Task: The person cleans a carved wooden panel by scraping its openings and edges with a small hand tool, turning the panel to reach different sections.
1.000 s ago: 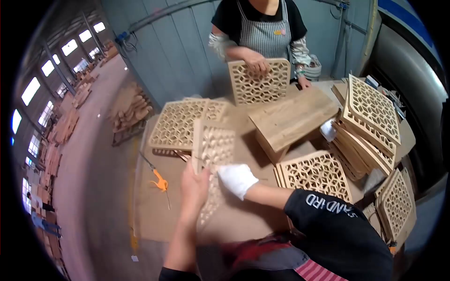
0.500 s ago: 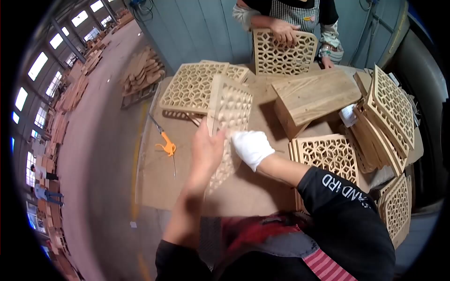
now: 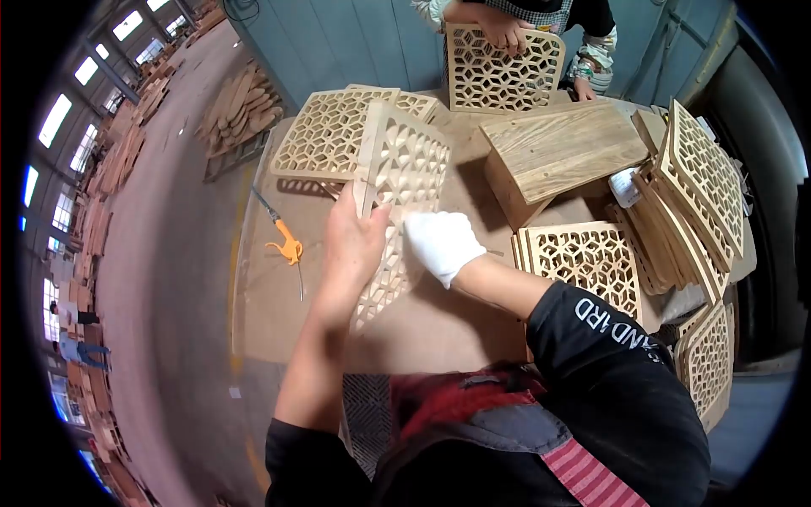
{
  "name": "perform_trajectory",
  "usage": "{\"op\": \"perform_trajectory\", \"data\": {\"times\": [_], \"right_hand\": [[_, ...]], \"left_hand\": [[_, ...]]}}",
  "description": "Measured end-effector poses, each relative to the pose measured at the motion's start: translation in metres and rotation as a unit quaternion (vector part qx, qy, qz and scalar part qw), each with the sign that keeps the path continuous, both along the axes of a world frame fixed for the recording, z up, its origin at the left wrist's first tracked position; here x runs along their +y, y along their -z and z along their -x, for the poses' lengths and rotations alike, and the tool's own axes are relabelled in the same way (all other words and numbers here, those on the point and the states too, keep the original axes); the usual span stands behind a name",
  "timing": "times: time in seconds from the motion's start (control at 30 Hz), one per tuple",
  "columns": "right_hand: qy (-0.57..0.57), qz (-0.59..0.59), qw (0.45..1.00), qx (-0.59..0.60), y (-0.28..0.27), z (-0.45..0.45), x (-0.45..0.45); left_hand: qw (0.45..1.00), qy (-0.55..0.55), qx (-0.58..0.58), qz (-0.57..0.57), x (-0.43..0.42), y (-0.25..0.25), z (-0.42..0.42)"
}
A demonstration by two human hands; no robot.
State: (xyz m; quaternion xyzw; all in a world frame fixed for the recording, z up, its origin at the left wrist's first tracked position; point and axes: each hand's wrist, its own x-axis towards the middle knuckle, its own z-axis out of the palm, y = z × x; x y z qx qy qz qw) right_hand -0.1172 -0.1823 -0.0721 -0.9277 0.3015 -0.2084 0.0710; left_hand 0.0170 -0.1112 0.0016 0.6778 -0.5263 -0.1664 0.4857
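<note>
My bare left hand is wrapped round the edge of a pale wooden lattice panel, which is tilted up on its side over the table. Against the panel's lattice face rests my right hand in a white glove, its fingers curled; whether it holds something small is hidden. Behind the panel, more lattice panels lie stacked on the table. An orange air gun lies left of my left hand. To the right of my glove is another stack of lattice panels.
Across the table, a co-worker's hand holds a lattice panel upright. A wooden box stands right of centre. More panels lean at the right, by a white object. Planks are piled on the floor.
The view has shifted, so the table sits higher in it. My left hand still grips the tilted panel, and my gloved hand stays at its face with a slight shift.
</note>
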Motion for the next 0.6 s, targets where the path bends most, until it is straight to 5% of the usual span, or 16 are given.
{"op": "perform_trajectory", "data": {"times": [0.23, 0.27, 0.33, 0.6], "right_hand": [[0.031, -0.032, 0.997, 0.063, -0.012, 0.003, 0.003], [0.001, -0.029, 0.999, -0.044, 0.001, -0.002, 0.000], [0.037, -0.045, 0.998, 0.040, -0.002, -0.007, 0.000], [0.012, -0.056, 0.998, 0.021, -0.012, 0.011, 0.003]], "left_hand": [[0.999, 0.007, -0.027, -0.017, 0.000, -0.006, 0.003], [1.000, 0.014, -0.016, 0.000, -0.001, -0.005, 0.004], [0.999, 0.024, 0.005, 0.032, -0.003, -0.001, 0.003], [0.998, -0.020, -0.033, -0.053, -0.001, -0.014, 0.004]]}}
